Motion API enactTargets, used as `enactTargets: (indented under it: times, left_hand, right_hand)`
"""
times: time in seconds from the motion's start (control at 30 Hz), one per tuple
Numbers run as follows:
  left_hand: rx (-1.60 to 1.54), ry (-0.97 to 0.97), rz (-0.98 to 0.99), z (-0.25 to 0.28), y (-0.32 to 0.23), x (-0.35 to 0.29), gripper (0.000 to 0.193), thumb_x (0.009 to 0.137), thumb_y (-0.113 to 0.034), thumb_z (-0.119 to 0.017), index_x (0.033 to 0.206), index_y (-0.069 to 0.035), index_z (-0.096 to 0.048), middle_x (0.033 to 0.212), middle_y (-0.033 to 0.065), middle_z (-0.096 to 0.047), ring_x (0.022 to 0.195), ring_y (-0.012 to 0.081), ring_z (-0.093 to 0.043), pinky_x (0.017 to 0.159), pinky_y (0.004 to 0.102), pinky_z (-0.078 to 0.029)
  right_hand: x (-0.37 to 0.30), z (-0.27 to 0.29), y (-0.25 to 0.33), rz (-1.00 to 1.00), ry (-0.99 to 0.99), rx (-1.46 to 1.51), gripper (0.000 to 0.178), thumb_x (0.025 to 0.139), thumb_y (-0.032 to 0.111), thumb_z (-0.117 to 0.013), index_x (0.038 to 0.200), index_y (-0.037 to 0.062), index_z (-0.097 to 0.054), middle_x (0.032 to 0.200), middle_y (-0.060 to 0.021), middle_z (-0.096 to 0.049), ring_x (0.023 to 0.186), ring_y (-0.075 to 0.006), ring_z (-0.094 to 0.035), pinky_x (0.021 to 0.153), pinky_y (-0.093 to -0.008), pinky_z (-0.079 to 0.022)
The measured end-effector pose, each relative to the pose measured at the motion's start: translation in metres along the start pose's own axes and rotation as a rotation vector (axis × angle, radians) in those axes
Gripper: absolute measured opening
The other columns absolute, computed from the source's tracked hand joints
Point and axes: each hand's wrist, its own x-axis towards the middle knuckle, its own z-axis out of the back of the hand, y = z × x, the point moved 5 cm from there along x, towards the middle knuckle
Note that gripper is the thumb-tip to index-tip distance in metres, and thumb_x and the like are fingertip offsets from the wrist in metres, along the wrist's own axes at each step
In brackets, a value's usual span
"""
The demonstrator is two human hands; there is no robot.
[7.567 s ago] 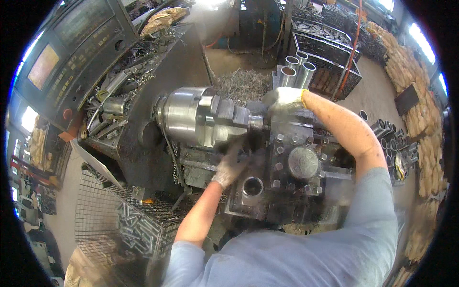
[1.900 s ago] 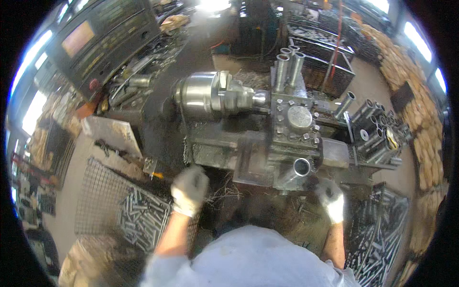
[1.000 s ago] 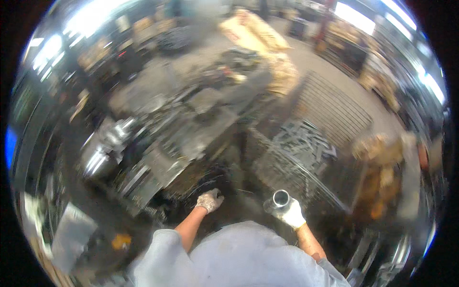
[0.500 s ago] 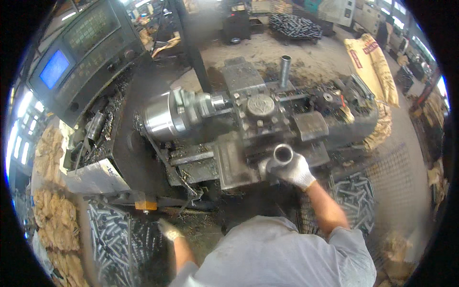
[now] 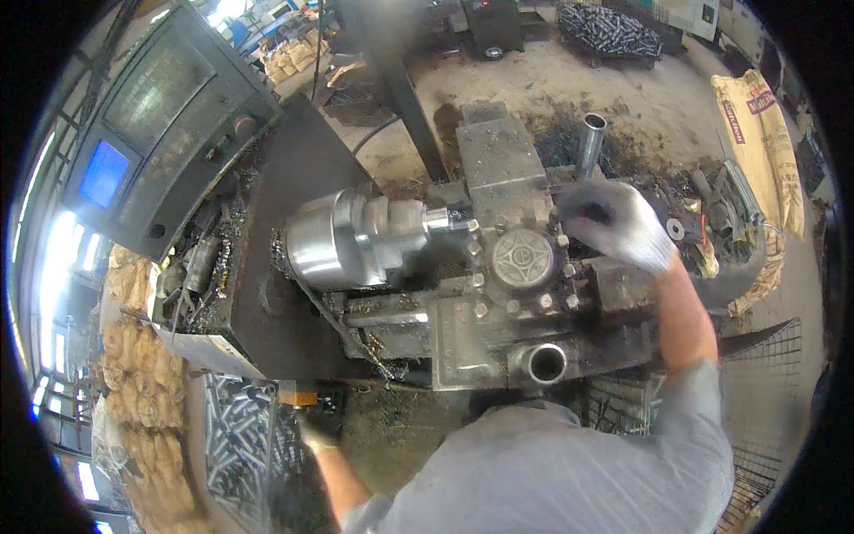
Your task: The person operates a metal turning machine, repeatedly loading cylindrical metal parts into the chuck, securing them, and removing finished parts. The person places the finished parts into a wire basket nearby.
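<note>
My right hand (image 5: 623,227), in a white glove blurred by motion, is over the lathe's tool turret (image 5: 522,258), just in front of an upright steel tube (image 5: 588,149). Its fingers are smeared, so their grip is unclear. A second steel tube (image 5: 545,363) stands with its open end up at the near edge of the carriage, apart from both hands. Low on the left, my gloved left hand (image 5: 318,436) hangs beside a bin of metal tubes (image 5: 238,436); its fingers are hardly visible. The chuck (image 5: 334,240) grips a short bright workpiece (image 5: 436,220).
A control panel with a blue screen (image 5: 104,173) rises at the left. Metal chips lie around the machine bed. Stacked sacks (image 5: 147,383) line the left side. A wire basket (image 5: 756,400) is at the lower right, and a yellow paper sack (image 5: 756,142) stands at the far right.
My right hand has let go of the tube at the carriage's near edge and moved away, toward the tube standing at the back. The head view has shifted. My left hand stays low by the bin.
</note>
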Motion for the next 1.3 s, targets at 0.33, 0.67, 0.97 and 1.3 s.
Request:
enactTargets:
  times: [0.33,0.67,0.97,1.3]
  left_hand:
    - [0.596,0.240,-0.226,-0.077,0.157,-0.097,0.027,0.103,-0.021,-0.067,0.118,0.001,-0.067,0.106,0.0099,-0.070,0.090,0.0182,-0.067,0.075,0.0373,-0.059]
    - [0.848,0.179,-0.118,-0.087,0.103,-0.124,0.019,0.100,-0.021,-0.068,0.106,-0.003,-0.068,0.092,0.0071,-0.070,0.088,0.0186,-0.068,0.076,0.0351,-0.056]
    - [1.260,0.276,-1.489,-0.365,-0.078,-0.150,0.088,0.076,-0.015,-0.084,0.151,0.006,-0.043,0.150,0.0302,-0.051,0.138,0.0514,-0.049,0.121,0.0654,-0.032]
    - [1.804,0.427,-1.319,-0.507,-0.146,-0.085,0.085,0.062,-0.017,-0.077,0.144,-0.016,-0.056,0.151,0.0093,-0.055,0.145,0.0314,-0.048,0.121,0.0519,-0.036]
  right_hand:
    - [0.191,-0.210,-0.068,0.251,1.085,-0.655,0.043,0.082,0.040,-0.073,0.097,-0.0009,-0.077,0.080,-0.0179,-0.073,0.069,-0.0275,-0.062,0.068,-0.0465,-0.052]
    - [0.260,-0.041,-0.123,-0.206,0.059,-0.745,0.043,0.086,0.044,-0.068,0.099,0.0059,-0.083,0.103,-0.0248,-0.077,0.096,-0.0397,-0.076,0.087,-0.0473,-0.059]
    - [0.194,-0.228,-0.038,0.194,1.026,-0.666,0.055,0.072,0.048,-0.084,0.098,-0.0001,-0.078,0.094,-0.0227,-0.078,0.085,-0.0360,-0.074,0.078,-0.0472,-0.057]
    - [0.203,-0.242,-0.103,-0.143,1.115,-0.614,0.040,0.081,0.041,-0.081,0.091,0.0017,-0.078,0.076,-0.0117,-0.073,0.066,-0.0215,-0.066,0.064,-0.0453,-0.054]
